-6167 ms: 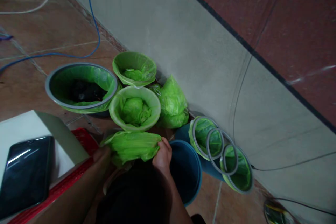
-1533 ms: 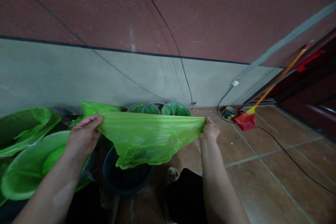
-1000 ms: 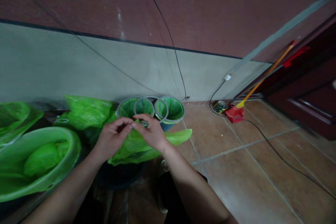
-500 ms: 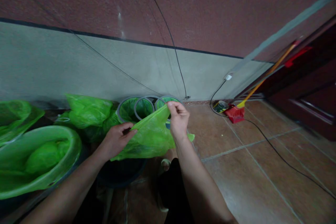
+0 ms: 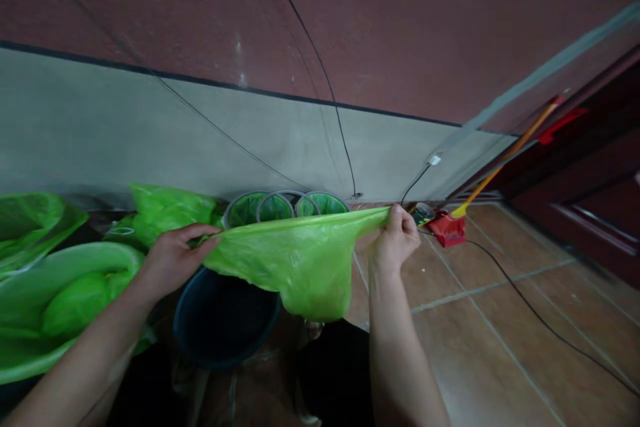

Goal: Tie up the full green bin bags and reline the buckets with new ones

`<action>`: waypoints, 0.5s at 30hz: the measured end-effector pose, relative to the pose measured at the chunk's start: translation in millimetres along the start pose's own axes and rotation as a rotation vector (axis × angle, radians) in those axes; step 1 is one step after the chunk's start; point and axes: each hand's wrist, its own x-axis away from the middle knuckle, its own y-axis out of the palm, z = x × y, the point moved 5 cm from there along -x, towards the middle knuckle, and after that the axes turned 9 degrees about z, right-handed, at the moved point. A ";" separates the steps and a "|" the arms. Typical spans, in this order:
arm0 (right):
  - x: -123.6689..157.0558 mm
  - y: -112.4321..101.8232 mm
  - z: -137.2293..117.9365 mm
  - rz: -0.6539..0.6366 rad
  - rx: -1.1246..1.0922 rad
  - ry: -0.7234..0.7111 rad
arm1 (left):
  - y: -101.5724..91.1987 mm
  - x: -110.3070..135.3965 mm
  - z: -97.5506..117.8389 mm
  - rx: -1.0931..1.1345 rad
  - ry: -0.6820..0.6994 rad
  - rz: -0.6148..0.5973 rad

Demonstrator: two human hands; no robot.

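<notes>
A thin green plastic bag (image 5: 305, 260) is stretched sideways between my two hands, its lower part hanging loose. My left hand (image 5: 177, 257) pinches the bag's left end between thumb and fingers. At the right end, my right hand (image 5: 397, 237) is closed on the bag's top edge. Below the bag and nearer my left hand stands a dark blue bucket (image 5: 183, 320), its inside dark. Just behind the bag are several bins with grey rims (image 5: 230, 203) and green liners; the bag hides their lower parts.
On the left sits a large tub (image 5: 115, 253) lined with green plastic, with a green bundle inside. A filled green bag (image 5: 167, 210) leans by the wall. To the right are a red dustpan (image 5: 449, 230), a can (image 5: 424, 212) and a black cable (image 5: 520, 293) across the tiles.
My hands have moved apart, the right one going right and the left one going left. The bag between them is now pulled out wide, and more of the blue bucket shows.
</notes>
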 end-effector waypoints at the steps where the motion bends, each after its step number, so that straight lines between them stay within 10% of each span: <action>1: -1.2 -1.4 -0.2 0.002 0.017 -0.006 | -4.3 -1.3 -0.5 0.042 0.011 0.019; 15: -14.8 -13.1 19.2 0.084 0.068 0.063 | -29.8 -8.2 -17.4 0.537 -0.253 0.231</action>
